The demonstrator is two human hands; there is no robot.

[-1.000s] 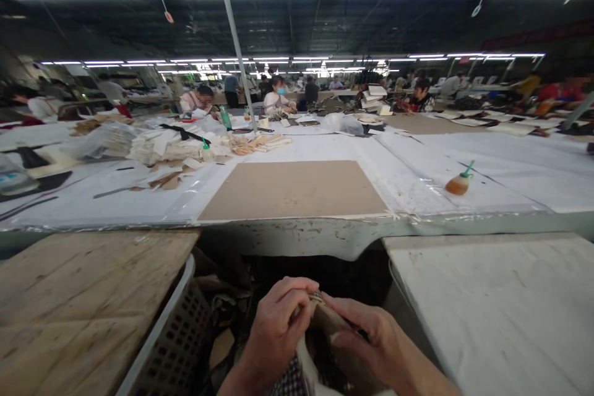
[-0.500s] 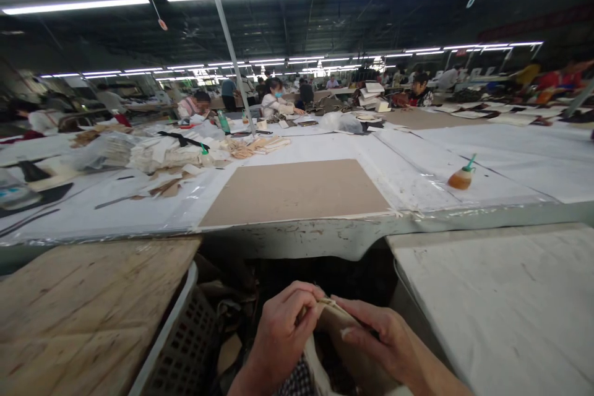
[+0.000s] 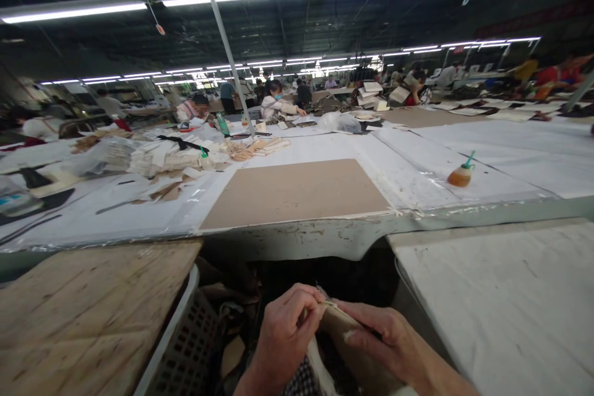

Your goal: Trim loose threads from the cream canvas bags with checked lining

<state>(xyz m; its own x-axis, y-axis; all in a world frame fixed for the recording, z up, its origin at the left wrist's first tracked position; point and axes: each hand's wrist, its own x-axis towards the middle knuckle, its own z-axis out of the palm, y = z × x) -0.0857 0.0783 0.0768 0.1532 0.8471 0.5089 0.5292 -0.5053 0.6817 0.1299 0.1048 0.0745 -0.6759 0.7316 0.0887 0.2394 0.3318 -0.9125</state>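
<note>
Low in the head view, both hands hold a cream-beige piece of soft sheet material point(image 3: 346, 337), curved like an open loop over the lap. My left hand point(image 3: 286, 328) pinches its upper edge, thumb against curled fingers. From the other side my right hand point(image 3: 387, 334) grips the same edge, fingers stretched along the outside and thumb inside. The fingertips of the two hands almost meet at the top of the edge. The lower part of the piece runs out of the frame. Checked cloth point(image 3: 299, 380) shows beneath my left wrist.
Ahead lies a white-covered table point(image 3: 320, 147) with a brown board point(image 3: 297, 192) at its front edge. A bottle of amber liquid point(image 3: 460, 174) stands on the right, piled cream pieces point(image 3: 162, 154) on the left. A plastic basket point(image 3: 190, 340) and side boards point(image 3: 93, 303) flank me. Several people work beyond.
My hands stay on the same edge and have shifted only slightly. In the background, a person at the right has moved, with a pale sheet now raised beside them.
</note>
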